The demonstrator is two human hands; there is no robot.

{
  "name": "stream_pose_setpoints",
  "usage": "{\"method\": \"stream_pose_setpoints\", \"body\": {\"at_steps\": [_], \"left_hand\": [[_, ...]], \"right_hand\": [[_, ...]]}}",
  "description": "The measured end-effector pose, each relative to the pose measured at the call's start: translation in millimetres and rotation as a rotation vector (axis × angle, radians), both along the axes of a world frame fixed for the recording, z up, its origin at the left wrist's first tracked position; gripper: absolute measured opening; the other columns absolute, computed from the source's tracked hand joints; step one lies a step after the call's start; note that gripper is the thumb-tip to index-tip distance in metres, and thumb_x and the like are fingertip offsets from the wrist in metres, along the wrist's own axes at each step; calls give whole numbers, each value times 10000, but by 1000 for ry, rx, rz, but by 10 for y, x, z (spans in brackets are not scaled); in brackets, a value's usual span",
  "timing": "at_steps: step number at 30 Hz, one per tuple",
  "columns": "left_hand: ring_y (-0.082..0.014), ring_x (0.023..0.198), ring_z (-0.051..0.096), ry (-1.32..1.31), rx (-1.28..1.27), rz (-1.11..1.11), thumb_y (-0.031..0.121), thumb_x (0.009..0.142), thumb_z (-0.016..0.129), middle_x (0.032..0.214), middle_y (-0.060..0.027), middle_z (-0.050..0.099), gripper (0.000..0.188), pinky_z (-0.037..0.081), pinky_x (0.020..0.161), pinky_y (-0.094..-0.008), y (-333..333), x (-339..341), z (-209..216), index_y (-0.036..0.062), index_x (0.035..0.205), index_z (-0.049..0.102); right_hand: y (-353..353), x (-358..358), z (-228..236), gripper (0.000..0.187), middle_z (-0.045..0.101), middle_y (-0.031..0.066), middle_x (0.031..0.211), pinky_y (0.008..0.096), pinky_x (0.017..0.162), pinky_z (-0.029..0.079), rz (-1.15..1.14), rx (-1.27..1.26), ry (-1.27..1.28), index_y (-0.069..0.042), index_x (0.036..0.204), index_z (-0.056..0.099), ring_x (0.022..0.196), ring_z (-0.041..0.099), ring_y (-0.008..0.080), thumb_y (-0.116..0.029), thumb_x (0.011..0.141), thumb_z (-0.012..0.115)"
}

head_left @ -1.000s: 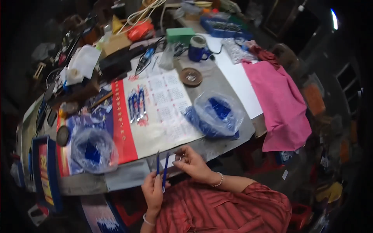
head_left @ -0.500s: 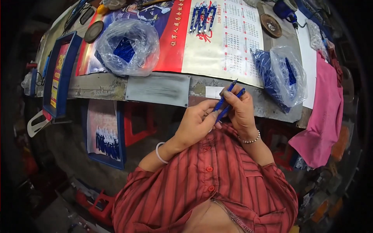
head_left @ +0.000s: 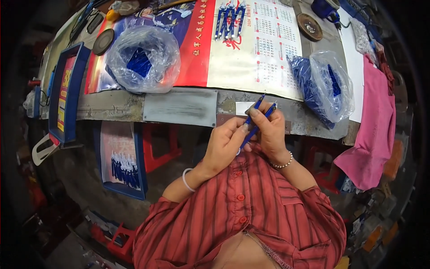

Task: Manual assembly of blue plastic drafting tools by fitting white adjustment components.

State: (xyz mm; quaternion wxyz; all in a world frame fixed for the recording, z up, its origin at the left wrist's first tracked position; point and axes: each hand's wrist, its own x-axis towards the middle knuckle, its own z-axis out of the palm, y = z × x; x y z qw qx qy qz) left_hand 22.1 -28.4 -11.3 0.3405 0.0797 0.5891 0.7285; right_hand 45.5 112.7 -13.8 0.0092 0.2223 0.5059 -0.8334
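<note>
In front of my chest, both hands work on a blue drawing compass (head_left: 251,132); its two legs lie side by side and point away from me, one ending in a thin tip. My left hand (head_left: 225,142) pinches the legs from the left, its fingers closed around the lower part and hiding that end. My right hand (head_left: 271,133) is closed too, thumb pressed on the legs nearer their tips. Several similar compasses (head_left: 230,22) with blue legs and whitish ends lie in a group at the back of the table.
Plastic bags of blue parts stand left (head_left: 163,74) and right (head_left: 346,96) on the poster-covered table (head_left: 112,104). A blue tray (head_left: 142,177) below the edge holds more compasses. Another blue tray (head_left: 80,71) leans at left. A pink cloth (head_left: 369,134) hangs at right.
My hands have shifted slightly left and down with the compass, and its legs have turned a little in my fingers. The view has moved slightly; the table items stay put.
</note>
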Motion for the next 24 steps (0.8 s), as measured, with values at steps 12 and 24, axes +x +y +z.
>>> {"method": "stream_pose_setpoints", "body": {"at_steps": [12,24], "left_hand": [[-83,456,525,313,-194,49,127,953,400,579,-20,518,174,394,417,-230,171,115,100,20,861,500],[-51,459,462,280,-96,109,168,971,416,613,14,475,228,362,409,-206,302,58,112,13,825,501]], "right_hand": [[7,-40,-121,255,456,-66,627,215,487,333,-94,202,219,-70,648,493,578,392,13,-145,866,602],[-3,45,87,180,533,-20,598,200,349,369,-28,-13,57,-41,828,588,433,484,45,-209,888,605]]}}
